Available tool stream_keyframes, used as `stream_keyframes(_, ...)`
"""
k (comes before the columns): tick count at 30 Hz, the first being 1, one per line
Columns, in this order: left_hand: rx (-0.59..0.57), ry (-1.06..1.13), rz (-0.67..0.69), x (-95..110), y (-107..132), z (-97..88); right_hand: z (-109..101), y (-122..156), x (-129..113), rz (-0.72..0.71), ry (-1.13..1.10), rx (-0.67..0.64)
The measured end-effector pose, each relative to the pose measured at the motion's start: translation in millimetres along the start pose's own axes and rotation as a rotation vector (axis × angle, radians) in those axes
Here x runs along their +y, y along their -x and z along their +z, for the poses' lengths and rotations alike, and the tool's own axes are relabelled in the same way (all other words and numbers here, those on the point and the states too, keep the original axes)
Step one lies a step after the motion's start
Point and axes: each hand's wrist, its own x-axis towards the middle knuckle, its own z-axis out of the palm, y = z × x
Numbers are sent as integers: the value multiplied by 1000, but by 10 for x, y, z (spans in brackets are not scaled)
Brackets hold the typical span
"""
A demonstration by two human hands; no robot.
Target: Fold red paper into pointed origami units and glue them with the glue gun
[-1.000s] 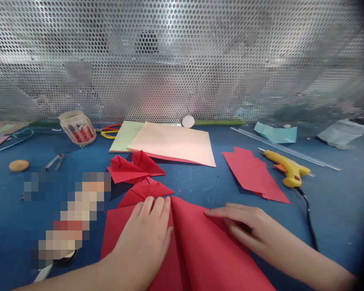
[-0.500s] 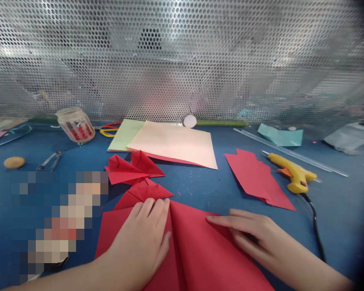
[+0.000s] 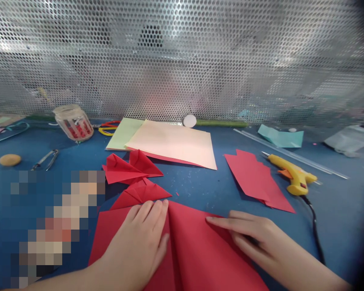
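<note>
A large red paper sheet [image 3: 197, 250] lies on the blue table [image 3: 200, 186] in front of me, folded into a point near its top. My left hand [image 3: 139, 242] lies flat on its left half, fingers stretched out toward the point. My right hand [image 3: 251, 236] rests on the sheet's right edge, fingers extended and pointing left, pressing the paper down. Just beyond the point lie two folded red paper pieces [image 3: 130, 169].
Cream and green sheets [image 3: 170, 141] lie further back, red cut sheets [image 3: 257, 178] to the right beside a yellow glue gun [image 3: 294, 173] with a black cord. A glass jar [image 3: 74, 121], scissors [image 3: 109, 127], tweezers [image 3: 45, 159] sit at left. A perforated metal screen [image 3: 182, 56] closes the back.
Both hands stay pressed on the red sheet. The view has shifted slightly, so the table items sit a little further left and the hands a little lower.
</note>
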Motion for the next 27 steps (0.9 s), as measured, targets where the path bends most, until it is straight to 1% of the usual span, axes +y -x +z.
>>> stream_keyframes(3,14,-10,43,-3,8,-22,-5,1,7,3,9,-6)
stream_keyframes(6,22,-14,44,-5,2,-27,-11,12,11,-7,34,0)
stream_keyframes(13,35,19,66,-64,63,116,-12,24,22,-6,82,8)
stream_keyframes(16,-15,51,55,-52,89,102,-16,16,15,-3,77,9)
stream_keyframes(20,-124,108,-15,-1,101,54,-17,29,20,3,58,18)
stream_keyframes(23,-211,144,-45,9,93,56,-18,46,41,6,59,16)
stream_keyframes(27,-277,116,-60,32,76,36,-31,36,44,-9,102,26)
